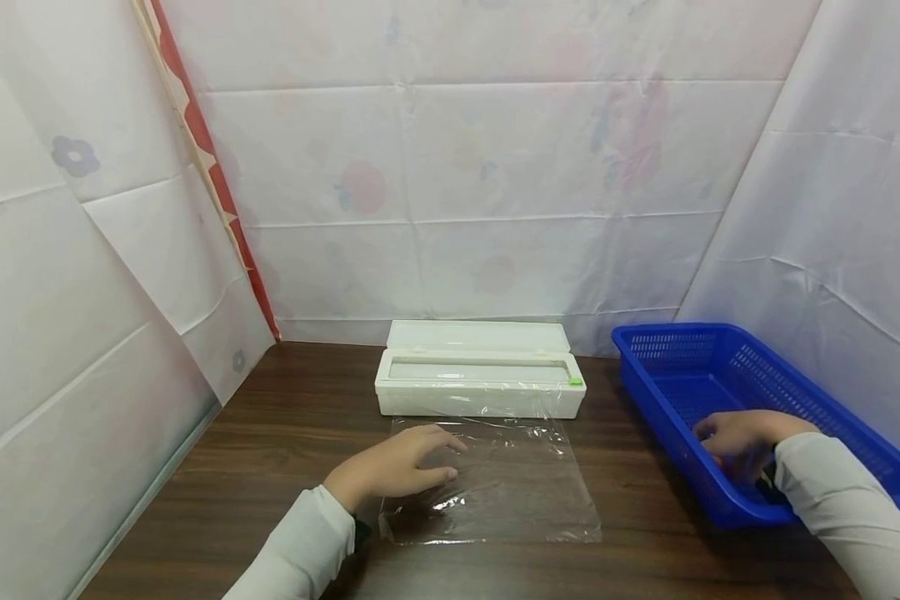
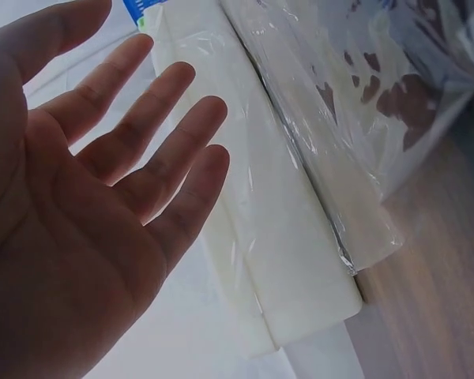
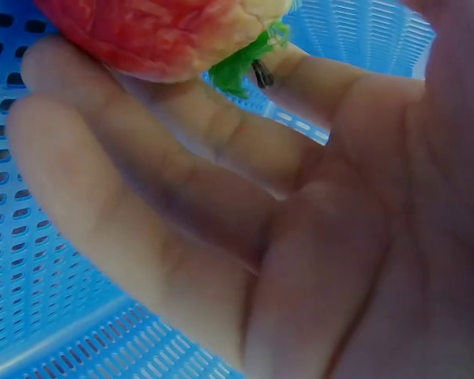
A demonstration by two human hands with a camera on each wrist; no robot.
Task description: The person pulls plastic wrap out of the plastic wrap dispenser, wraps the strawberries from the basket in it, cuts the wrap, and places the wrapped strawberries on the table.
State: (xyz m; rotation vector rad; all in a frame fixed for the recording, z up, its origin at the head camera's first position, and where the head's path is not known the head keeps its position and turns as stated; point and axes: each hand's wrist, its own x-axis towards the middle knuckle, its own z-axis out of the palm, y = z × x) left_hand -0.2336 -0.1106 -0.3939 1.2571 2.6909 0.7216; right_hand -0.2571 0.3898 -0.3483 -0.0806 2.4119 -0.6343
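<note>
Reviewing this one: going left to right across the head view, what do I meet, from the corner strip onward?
Red strip → left hand → white box → blue basket. The clear film is left out: it overlaps the box's span.

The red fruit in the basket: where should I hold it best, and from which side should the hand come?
Grip the red fruit probably by its rounded sides, fingers curved round it, coming from above: the basket has walls around but an open top, and the green leaf looks thin.
</note>
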